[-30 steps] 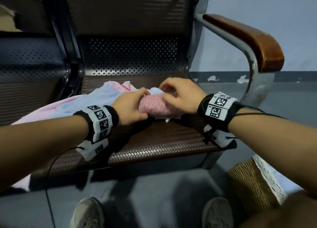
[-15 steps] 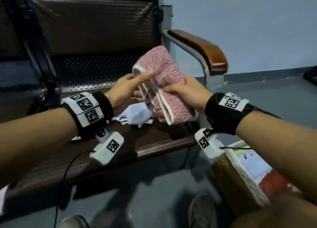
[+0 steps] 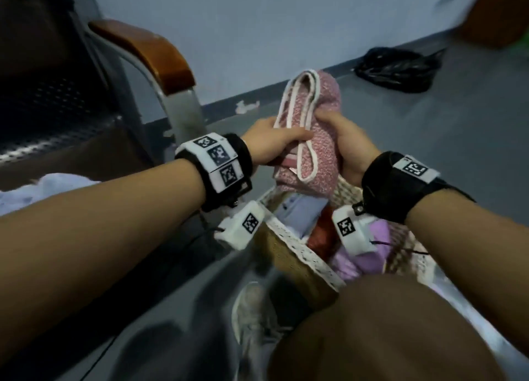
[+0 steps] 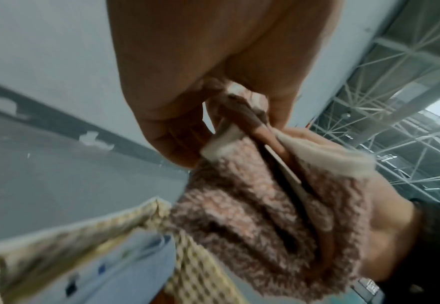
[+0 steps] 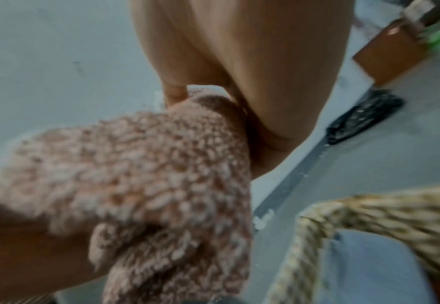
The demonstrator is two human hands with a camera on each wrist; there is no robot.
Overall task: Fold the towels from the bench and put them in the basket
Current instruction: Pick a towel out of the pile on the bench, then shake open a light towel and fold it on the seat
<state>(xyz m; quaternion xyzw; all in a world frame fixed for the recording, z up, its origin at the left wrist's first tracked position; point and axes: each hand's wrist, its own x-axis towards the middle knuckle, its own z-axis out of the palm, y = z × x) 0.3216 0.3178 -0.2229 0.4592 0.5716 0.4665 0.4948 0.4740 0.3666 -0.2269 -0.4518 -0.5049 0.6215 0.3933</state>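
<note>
A folded pink towel (image 3: 317,140) with white edging is held upright in the air between both hands, just above the far end of the woven basket (image 3: 297,249). My left hand (image 3: 274,143) grips its left edge, fingers curled round the white trim. My right hand (image 3: 347,148) grips its right side. In the left wrist view the pink towel (image 4: 278,216) hangs from the left hand (image 4: 213,127) over the basket (image 4: 125,220). The right wrist view shows the same towel (image 5: 148,179) pressed against my right hand (image 5: 252,115), beside the basket (image 5: 369,207). More towels (image 3: 40,188) lie on the bench at the left.
The basket on the floor holds a light blue cloth (image 3: 303,208), a red one (image 3: 323,237) and a lilac one (image 3: 360,251). The bench's wooden armrest (image 3: 148,54) stands to the left. A black bag (image 3: 398,68) lies by the wall. My shoe (image 3: 254,320) and knee (image 3: 395,332) are below.
Both hands have lifted the pink towel off the bench seat and carried it right, to above the basket. The view has swung right with them.
</note>
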